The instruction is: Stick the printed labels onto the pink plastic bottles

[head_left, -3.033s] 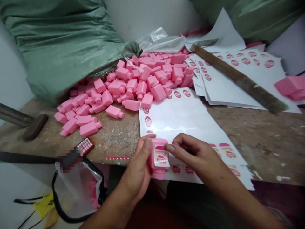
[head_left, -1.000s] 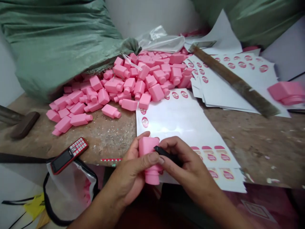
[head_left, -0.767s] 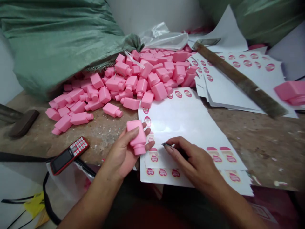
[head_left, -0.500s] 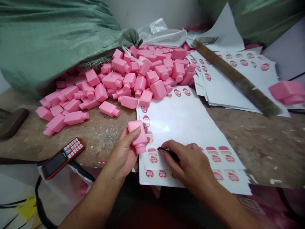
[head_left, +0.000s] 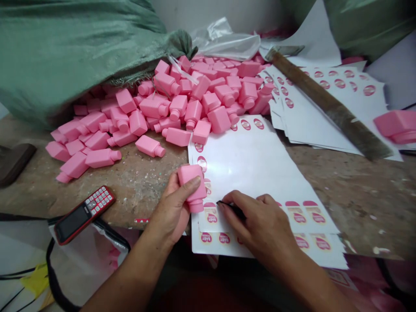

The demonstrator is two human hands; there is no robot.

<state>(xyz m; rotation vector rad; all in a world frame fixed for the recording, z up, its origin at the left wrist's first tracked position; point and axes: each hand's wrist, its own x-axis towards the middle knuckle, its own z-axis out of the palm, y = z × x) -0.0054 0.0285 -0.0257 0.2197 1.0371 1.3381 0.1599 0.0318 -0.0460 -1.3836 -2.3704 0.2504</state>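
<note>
My left hand [head_left: 170, 203] is shut around a pink plastic bottle [head_left: 191, 186], whose cap points down and whose visible face is bare. My right hand [head_left: 258, 227] pinches a small black pointed tool [head_left: 231, 209], its tip on the edge of a printed label [head_left: 211, 214]. That label is one of several pink-and-cream labels on a white sheet [head_left: 247, 169] lying under both hands. A large heap of pink bottles [head_left: 175, 102] lies beyond the sheet.
A red-and-black mobile phone [head_left: 83, 214] rests at the front edge of the worn wooden bench [head_left: 139, 186], above an open bag [head_left: 87, 264]. A green woven sack [head_left: 71, 52] slumps behind. A long wooden-handled tool [head_left: 334, 104] lies across stacked label sheets [head_left: 328, 117].
My left hand has moved the bottle away from my right hand, toward the left of the sheet. My right hand has shifted down onto the label, bringing the black tool's tip to it.
</note>
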